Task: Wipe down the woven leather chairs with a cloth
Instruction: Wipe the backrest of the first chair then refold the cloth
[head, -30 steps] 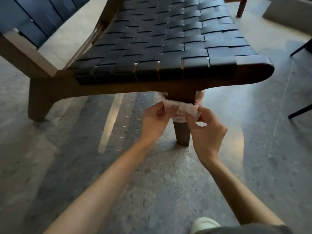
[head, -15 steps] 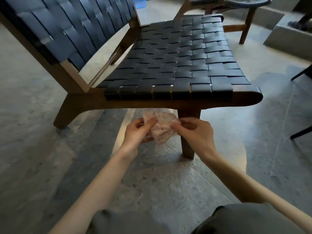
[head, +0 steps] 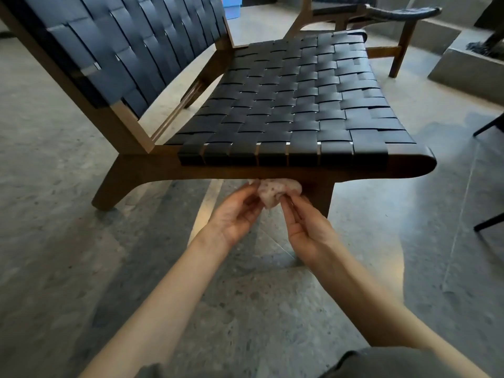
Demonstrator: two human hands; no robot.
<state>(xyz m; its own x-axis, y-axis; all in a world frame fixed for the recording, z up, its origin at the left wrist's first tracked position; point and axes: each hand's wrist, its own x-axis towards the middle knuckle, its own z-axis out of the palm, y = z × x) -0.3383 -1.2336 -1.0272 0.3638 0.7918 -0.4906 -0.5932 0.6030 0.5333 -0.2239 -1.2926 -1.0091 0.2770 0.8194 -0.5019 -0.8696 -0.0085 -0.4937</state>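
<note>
Compared with a moment ago, the cloth (head: pixel 275 192) is no longer spread between the hands. It is now gathered into a small bundle and raised to just under the near wooden rail (head: pixel 218 170) of the chair (head: pixel 286 105), beside the leg (head: pixel 320 197). I think the person is refolding it, so wiping the rail or the woven seat probably comes next. The left hand (head: pixel 234 214) pinches the bundle's left end with thumb and fingertips, and the right hand (head: pixel 305 222) pinches its lower right side. The bundle's long axis runs left to right, with one corner pointing down. The chair faces right, with its backrest (head: pixel 109 50) at the left.
</note>
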